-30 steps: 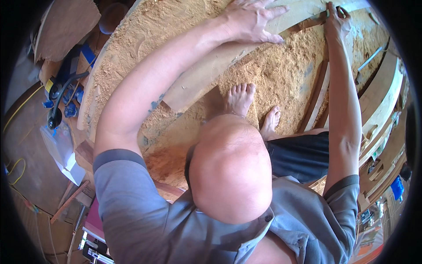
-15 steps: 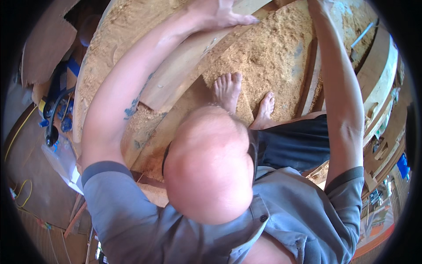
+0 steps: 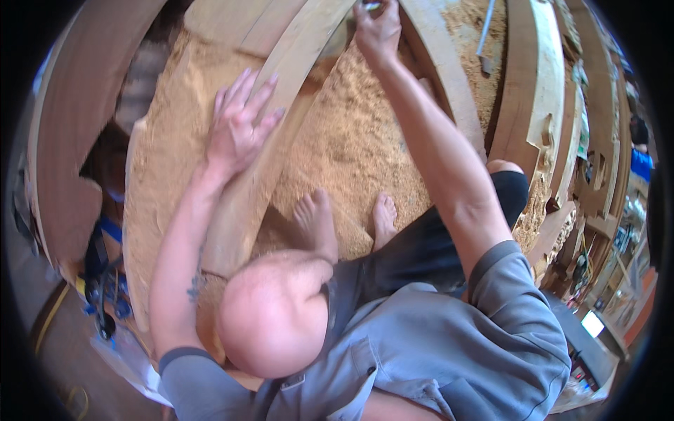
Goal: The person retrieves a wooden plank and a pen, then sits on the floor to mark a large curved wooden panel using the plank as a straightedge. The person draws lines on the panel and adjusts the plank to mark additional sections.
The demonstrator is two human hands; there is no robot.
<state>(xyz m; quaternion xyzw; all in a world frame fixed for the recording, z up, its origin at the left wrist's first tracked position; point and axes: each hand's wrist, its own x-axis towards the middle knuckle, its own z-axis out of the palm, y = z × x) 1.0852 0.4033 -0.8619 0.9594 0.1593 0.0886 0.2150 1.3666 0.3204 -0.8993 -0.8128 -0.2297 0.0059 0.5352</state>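
My left hand (image 3: pixel 242 130) is open, its fingers spread over the left side of a long pale wooden board (image 3: pixel 274 133). Fine sawdust (image 3: pixel 175 119) covers the wood beside that hand. At the top edge, my right hand (image 3: pixel 379 34) has its fingers curled around a small whitish thing (image 3: pixel 371 5), partly cut off by the picture's edge and too small to name. A second, curved board (image 3: pixel 442 70) runs down to the right of that hand. Both boards slant apart toward me, with more sawdust (image 3: pixel 344 140) between them.
My bare feet (image 3: pixel 314 216) rest in the sawdust between the boards. Thick curved timbers (image 3: pixel 519 84) stand to the right, with a thin pale blue strip (image 3: pixel 485 28) beside them. A large brown curved panel (image 3: pixel 77 126) rises at the left, with a dark cable (image 3: pixel 104 309) below.
The view has shifted, showing more timber at left and right. My left hand has come back nearer along the board, fingers spread. My right arm now reaches across toward the top middle.
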